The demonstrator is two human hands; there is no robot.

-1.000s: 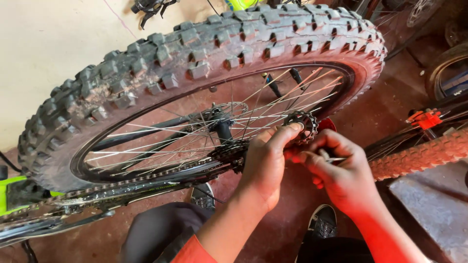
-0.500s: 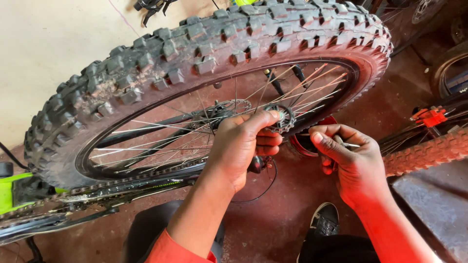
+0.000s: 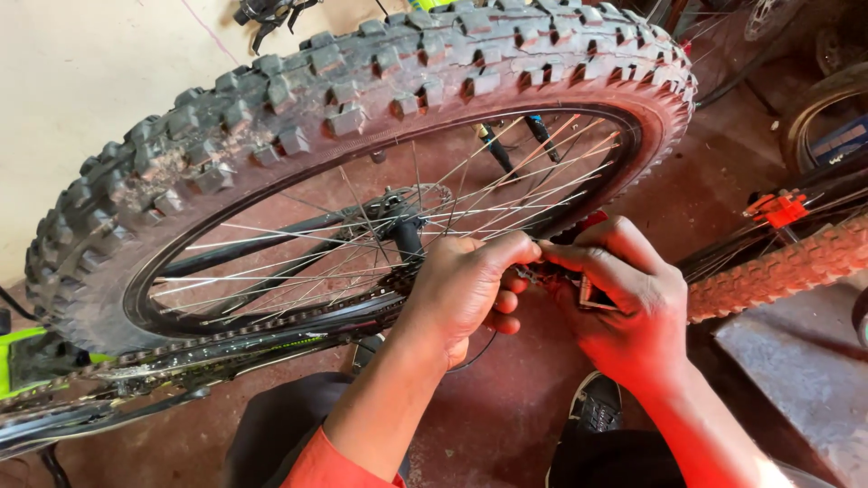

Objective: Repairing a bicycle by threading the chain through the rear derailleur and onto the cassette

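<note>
From the left I see the bright green bicycle frame (image 3: pixel 23 357) and the chain (image 3: pixel 226 336) running along the stay below the wheel; above them rises the knobby rear tyre (image 3: pixel 298 99), its spokes (image 3: pixel 298 244) fanning to the hub (image 3: pixel 407 212); the bike looks to be lying inverted, wheel uppermost. My left hand (image 3: pixel 466 285) sits just right of the hub, fingers curled and thumb pressed forward, pinching a small dark part that I take for the rear derailleur (image 3: pixel 542 271); it is mostly hidden between the hands. My right hand (image 3: pixel 624 303) meets it from the other side, closed around the same part, with a small squarish metal piece (image 3: pixel 592 294) showing under the thumb; whether that is a tool I cannot tell. I judge the step to be fine adjustment at the derailleur; the next move calls for a steady grip and small turns, clear of the spokes. Further right lies a reddish tyre (image 3: pixel 778 267) on the floor (image 3: pixel 506 407); no containers show, so nothing to report inside any.
</note>
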